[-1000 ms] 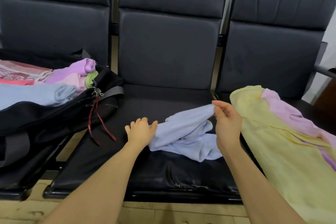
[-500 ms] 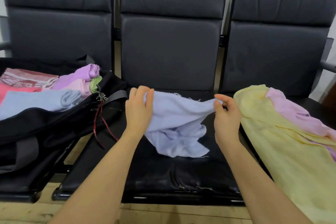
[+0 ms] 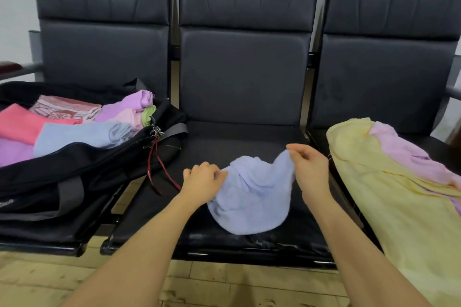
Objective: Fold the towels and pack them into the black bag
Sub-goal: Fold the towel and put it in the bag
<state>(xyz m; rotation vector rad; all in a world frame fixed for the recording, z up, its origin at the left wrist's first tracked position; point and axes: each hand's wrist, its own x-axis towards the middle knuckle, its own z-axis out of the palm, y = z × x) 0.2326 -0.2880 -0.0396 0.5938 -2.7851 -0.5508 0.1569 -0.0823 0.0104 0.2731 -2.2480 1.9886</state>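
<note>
1. A row of three black padded seats [image 3: 245,77] stands against a pale wall, over a worn yellowish floor [image 3: 40,279].
2. The left hand [image 3: 203,183] has its fingers curled round the left edge of a light blue towel [image 3: 252,197], knuckles up, low over the middle seat cushion.
3. The right hand [image 3: 308,167] pinches the towel's upper right corner between thumb and fingertips and holds it slightly raised.
4. The towel sags between the two hands in a crumpled, unfolded heap, its lower part resting on the front of the middle seat.
5. On the left seat lies the black bag [image 3: 82,172], open at the top, with folded towels inside: pink [image 3: 17,123], light blue [image 3: 82,133], purple [image 3: 136,102], a patterned red one [image 3: 62,107] and a bit of green [image 3: 147,114].
6. A red cord [image 3: 159,167] hangs from the bag's zipper ring onto the middle seat, near the left hand but apart from it.
7. On the right seat a yellow towel [image 3: 399,202] lies spread loosely, with a pink cloth [image 3: 409,154] on top of it, just beside the right hand.
</note>
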